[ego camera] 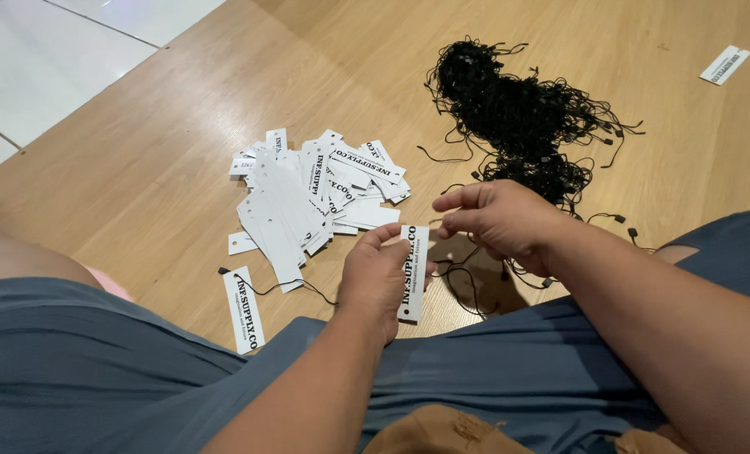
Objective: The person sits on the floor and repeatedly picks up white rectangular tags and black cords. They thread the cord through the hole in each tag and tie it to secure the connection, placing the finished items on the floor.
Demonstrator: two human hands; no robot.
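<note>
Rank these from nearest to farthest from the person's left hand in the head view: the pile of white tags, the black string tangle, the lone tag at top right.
1. Pile of white tags, just beyond the left hand.
2. Black string tangle, farther right.
3. Lone tag, far top right.

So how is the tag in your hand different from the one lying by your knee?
The held tag stands upright in the left hand; the floor tag lies flat on the wooden floor. The floor tag has a black string at its end; no string shows attached to the held tag. Both are white rectangles with black print.
</note>
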